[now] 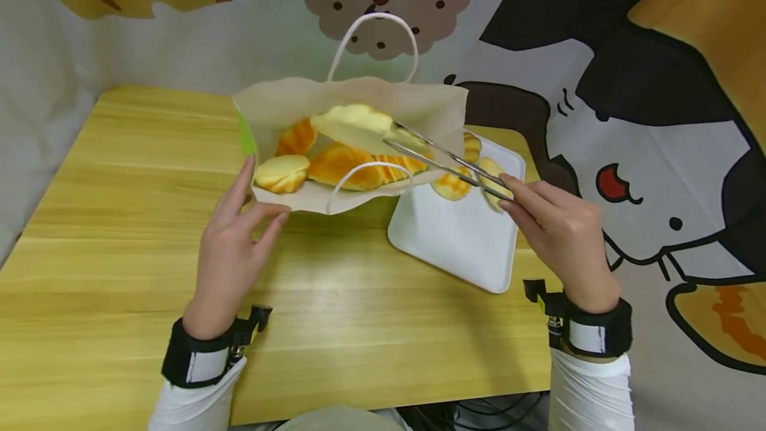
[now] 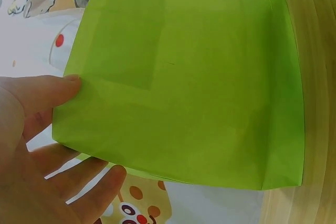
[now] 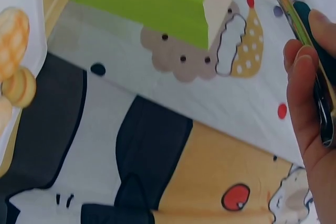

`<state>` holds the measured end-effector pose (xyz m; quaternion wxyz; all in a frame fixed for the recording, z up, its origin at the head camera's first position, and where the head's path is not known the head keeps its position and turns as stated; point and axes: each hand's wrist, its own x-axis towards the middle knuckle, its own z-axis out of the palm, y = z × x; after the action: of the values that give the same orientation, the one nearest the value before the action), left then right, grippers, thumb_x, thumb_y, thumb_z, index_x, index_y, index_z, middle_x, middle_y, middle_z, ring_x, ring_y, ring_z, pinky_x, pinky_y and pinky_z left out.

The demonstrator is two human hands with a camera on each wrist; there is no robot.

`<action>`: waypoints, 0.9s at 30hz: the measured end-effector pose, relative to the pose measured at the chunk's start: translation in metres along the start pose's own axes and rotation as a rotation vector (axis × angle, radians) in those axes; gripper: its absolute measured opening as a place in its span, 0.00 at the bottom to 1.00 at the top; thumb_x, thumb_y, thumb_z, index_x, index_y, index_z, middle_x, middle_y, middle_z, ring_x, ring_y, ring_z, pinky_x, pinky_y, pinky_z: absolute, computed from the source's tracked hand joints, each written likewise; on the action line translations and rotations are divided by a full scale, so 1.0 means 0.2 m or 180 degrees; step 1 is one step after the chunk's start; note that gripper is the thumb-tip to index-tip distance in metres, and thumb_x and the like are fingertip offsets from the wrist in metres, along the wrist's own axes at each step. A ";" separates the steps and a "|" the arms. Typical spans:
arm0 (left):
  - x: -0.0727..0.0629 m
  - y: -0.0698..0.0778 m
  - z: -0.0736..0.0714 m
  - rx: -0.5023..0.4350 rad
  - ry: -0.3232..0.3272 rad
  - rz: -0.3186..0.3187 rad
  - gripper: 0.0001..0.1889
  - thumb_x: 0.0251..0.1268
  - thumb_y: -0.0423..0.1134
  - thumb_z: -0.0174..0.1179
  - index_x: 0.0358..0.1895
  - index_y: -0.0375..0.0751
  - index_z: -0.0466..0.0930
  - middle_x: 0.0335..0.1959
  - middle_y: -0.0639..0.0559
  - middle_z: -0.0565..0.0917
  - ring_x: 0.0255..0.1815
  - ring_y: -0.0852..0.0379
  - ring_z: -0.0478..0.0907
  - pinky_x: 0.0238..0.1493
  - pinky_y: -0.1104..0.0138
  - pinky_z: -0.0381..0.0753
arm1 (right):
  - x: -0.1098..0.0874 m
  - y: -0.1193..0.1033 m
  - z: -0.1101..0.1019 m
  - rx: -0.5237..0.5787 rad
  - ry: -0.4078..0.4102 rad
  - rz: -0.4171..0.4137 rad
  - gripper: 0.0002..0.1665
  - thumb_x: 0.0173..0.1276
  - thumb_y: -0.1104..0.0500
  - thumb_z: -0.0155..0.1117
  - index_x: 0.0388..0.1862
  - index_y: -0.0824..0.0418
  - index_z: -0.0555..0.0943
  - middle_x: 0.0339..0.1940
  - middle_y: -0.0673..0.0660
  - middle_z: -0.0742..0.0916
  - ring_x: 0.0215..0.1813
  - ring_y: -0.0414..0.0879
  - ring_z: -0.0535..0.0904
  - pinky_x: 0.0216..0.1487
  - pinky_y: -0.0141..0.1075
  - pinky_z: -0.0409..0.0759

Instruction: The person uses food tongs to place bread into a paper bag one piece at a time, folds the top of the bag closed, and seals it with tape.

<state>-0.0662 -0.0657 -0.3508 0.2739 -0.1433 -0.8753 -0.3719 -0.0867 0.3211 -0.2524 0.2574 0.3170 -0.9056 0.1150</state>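
A paper bag (image 1: pixel 427 102), green outside and pale inside with white rope handles, stands with its mouth towards me. My left hand (image 1: pixel 230 245) holds the bag's left front edge, its thumb against the green panel (image 2: pixel 178 93) in the left wrist view. In my right hand (image 1: pixel 562 231) is a pair of metal tongs (image 1: pixel 457 168), with tips at a long pale bread (image 1: pixel 353 120) over the bag's mouth. Inside lie a round bun (image 1: pixel 281 173), an orange bread roll (image 1: pixel 297 138) and a larger golden bread (image 1: pixel 341 166).
A white tray (image 1: pixel 457 238) sits right of the bag, partly behind it. On it are a crosshatched bread (image 1: pixel 451 185), a striped roll (image 1: pixel 472 147) and a pale oblong bread (image 1: pixel 493 199). The wooden table (image 1: pixel 335 324) meets a cartoon-printed cloth (image 1: pixel 269 45) at the back and right.
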 end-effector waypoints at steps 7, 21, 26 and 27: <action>0.00 0.00 0.00 -0.0014 -0.0033 -0.0038 0.05 0.50 0.32 0.65 0.31 0.37 0.82 0.68 0.49 0.55 0.64 0.50 0.60 0.57 0.58 0.69 | 0.07 -0.03 0.12 -0.0104 -0.0112 -0.0089 0.30 0.48 0.65 0.70 0.54 0.57 0.77 0.28 0.57 0.83 0.25 0.46 0.75 0.24 0.36 0.77; 0.00 0.01 -0.01 0.0008 -0.0034 -0.0053 0.04 0.51 0.33 0.65 0.31 0.38 0.83 0.69 0.51 0.55 0.60 0.48 0.64 0.55 0.57 0.70 | 0.01 0.00 0.19 0.0808 -0.0163 0.0497 0.29 0.48 0.65 0.70 0.53 0.54 0.78 0.29 0.47 0.81 0.30 0.35 0.74 0.31 0.19 0.72; 0.01 0.01 -0.01 0.0003 -0.0007 -0.0042 0.04 0.50 0.33 0.65 0.31 0.37 0.82 0.68 0.50 0.55 0.61 0.48 0.63 0.56 0.58 0.69 | -0.03 0.01 0.17 0.1310 -0.0131 0.0850 0.28 0.50 0.68 0.69 0.53 0.53 0.78 0.31 0.48 0.82 0.27 0.37 0.73 0.26 0.21 0.72; 0.01 0.01 0.00 -0.0005 -0.0001 -0.0039 0.04 0.50 0.32 0.65 0.31 0.37 0.82 0.68 0.50 0.55 0.62 0.48 0.63 0.56 0.58 0.69 | -0.04 0.01 0.17 0.1389 -0.0109 0.0940 0.28 0.51 0.68 0.68 0.53 0.53 0.78 0.31 0.48 0.82 0.26 0.38 0.73 0.25 0.22 0.72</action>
<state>-0.0659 -0.0649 -0.3486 0.2714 -0.1382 -0.8759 -0.3742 -0.0965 0.3142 -0.2850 0.1480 0.2312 -0.9000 0.3385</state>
